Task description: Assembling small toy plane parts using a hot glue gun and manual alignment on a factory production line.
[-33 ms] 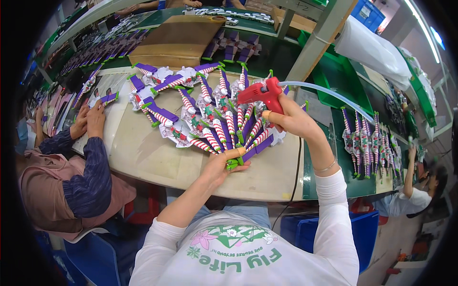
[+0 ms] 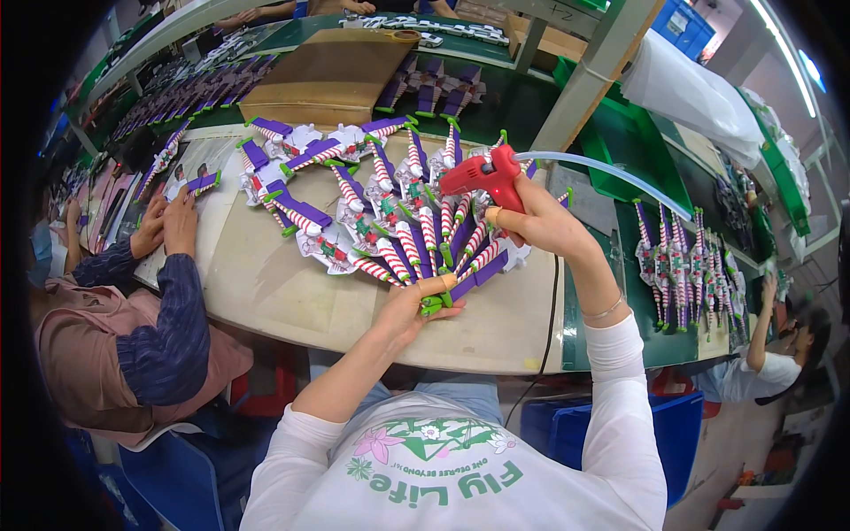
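Seemingly partway: right hand (image 2: 547, 223) grips the glue gun (image 2: 489, 177) over the toys (image 2: 387, 208), left hand (image 2: 414, 305) clasps several by green ends on the bench (image 2: 505, 341), others lying left (done or pending, can't tell).

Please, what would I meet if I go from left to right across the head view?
A co-worker's hands → left hand gripping green-tipped striped parts → right hand holding a red glue gun → row of striped figures → another co-worker's hand.
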`<control>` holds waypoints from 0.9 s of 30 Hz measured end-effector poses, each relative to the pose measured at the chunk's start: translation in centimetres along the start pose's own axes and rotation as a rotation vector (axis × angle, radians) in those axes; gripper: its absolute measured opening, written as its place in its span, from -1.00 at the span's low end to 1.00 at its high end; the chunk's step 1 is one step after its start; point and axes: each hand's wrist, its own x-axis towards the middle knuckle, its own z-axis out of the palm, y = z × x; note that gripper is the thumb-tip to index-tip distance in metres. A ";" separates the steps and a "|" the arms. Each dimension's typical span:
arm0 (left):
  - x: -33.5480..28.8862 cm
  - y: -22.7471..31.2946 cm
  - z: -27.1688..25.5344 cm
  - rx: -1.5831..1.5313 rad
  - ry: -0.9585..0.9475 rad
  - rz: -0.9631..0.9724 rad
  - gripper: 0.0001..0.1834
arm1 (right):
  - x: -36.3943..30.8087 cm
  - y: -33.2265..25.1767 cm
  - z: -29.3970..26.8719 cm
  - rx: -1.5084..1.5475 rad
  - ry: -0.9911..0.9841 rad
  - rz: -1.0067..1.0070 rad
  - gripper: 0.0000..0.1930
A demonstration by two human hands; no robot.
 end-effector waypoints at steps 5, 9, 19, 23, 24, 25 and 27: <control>0.1 0.0 0.0 0.005 0.001 -0.001 -0.72 | 0.3 -0.1 0.0 -0.061 -0.047 0.039 -0.54; 0.0 0.0 -0.2 0.004 -0.002 0.006 -0.71 | 0.3 -0.4 0.2 -0.072 -0.042 0.048 -0.51; 0.0 0.1 0.0 0.000 0.000 0.002 -0.71 | 3.1 -0.3 0.5 0.031 0.113 0.056 -0.52; 0.0 0.1 0.0 -0.002 -0.004 0.006 -0.71 | 3.8 -0.3 0.8 0.030 0.150 0.059 -0.54; 0.0 0.1 0.0 -0.003 -0.005 0.006 -0.71 | 3.8 -0.3 0.8 0.029 0.150 0.059 -0.54; 0.0 0.1 0.1 -0.003 -0.003 0.006 -0.71 | 3.8 -0.3 0.8 0.033 0.149 0.075 -0.55; 0.0 0.1 0.1 -0.003 -0.002 0.005 -0.71 | 3.8 -0.3 0.9 0.035 0.147 0.091 -0.55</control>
